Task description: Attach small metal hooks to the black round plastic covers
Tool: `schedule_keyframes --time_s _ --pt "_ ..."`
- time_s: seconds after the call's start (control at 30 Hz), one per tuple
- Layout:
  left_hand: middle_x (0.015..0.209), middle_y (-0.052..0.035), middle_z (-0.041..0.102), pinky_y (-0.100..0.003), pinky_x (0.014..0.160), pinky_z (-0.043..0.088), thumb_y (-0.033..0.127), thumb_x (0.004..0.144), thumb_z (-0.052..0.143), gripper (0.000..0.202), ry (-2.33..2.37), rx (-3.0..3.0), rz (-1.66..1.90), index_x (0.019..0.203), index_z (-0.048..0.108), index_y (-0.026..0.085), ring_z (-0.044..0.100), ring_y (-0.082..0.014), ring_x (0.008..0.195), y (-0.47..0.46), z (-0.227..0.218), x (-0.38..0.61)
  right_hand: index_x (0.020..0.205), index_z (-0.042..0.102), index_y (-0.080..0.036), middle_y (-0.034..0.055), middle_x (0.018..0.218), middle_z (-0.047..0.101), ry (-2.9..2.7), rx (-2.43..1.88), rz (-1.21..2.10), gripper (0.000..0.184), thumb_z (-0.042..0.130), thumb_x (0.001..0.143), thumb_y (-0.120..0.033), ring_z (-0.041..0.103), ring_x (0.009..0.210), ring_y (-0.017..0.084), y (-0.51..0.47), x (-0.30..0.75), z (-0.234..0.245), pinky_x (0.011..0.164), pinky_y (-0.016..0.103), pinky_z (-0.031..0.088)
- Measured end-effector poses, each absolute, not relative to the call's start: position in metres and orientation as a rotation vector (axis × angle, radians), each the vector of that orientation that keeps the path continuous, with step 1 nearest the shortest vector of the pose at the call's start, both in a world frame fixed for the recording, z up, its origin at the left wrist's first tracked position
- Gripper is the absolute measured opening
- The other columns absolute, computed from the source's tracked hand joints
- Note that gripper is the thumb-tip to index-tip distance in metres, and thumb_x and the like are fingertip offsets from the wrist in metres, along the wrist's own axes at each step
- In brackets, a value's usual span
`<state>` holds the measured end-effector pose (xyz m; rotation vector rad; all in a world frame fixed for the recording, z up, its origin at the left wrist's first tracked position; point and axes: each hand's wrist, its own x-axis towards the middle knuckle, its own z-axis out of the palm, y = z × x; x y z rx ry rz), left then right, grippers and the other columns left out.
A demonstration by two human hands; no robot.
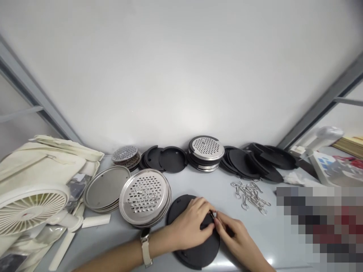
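Observation:
A black round plate [198, 253] lies on the table in front of me. My left hand [193, 223], with a watch on its wrist, rests over it, fingers curled and closed at the plate's right edge. My right hand [235, 234] is closed in a pinch at that same edge. Between the fingertips of both hands shows a small shiny metal piece [212, 215]; its full shape is hidden. To the right lies a loose pile of metal wire hooks with rings [251, 194]. Left of the plate is a stack of round metal grater discs [144, 198].
Plain metal discs [107, 187] are stacked further left, beside a cream fan [31, 211]. Along the wall stand smaller grater discs [124, 154], black round trays [172, 160], a grater-topped stack [207, 149] and a heap of black parts [244, 162]. A clear plastic box [343, 170] sits right.

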<state>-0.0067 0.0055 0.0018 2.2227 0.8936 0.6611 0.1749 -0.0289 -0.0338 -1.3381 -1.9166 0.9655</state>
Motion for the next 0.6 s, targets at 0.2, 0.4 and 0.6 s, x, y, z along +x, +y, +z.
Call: schedule_keyframes --time_s 0.2,0.4,0.6 --pt "0.111 -0.0031 0.053 -0.030 0.096 0.040 0.015 0.084 0.059 0.026 0.930 2.219 0.597 0.108 0.051 0.021 0.048 -0.0182 0.106 0.005 0.001 -0.007 0.067 0.034 -0.021 -0.0033 0.063 0.039 -1.885 -1.344 1.053 0.036 0.032 0.098 -0.041 0.038 0.060 0.013 -0.023 0.178 -0.041 0.055 0.022 0.033" --pt "0.111 -0.0033 0.052 -0.033 0.095 0.041 0.020 0.087 0.057 0.020 0.943 2.235 0.509 0.106 0.050 0.021 0.048 -0.0194 0.105 0.006 0.003 -0.008 0.066 0.032 -0.021 -0.0037 0.063 0.035 -1.804 -1.409 1.062 0.039 0.035 0.097 -0.044 0.038 0.058 0.013 -0.021 0.181 -0.048 0.054 0.021 0.034" --pt "0.112 -0.0026 0.051 -0.032 0.096 0.041 0.017 0.087 0.057 0.023 0.941 2.214 0.477 0.108 0.050 0.022 0.047 -0.0187 0.105 0.005 0.006 -0.008 0.066 0.028 -0.022 -0.0043 0.062 0.033 -1.798 -1.438 1.069 0.039 0.034 0.097 -0.044 0.035 0.058 0.013 -0.024 0.178 -0.039 0.054 0.022 0.031"
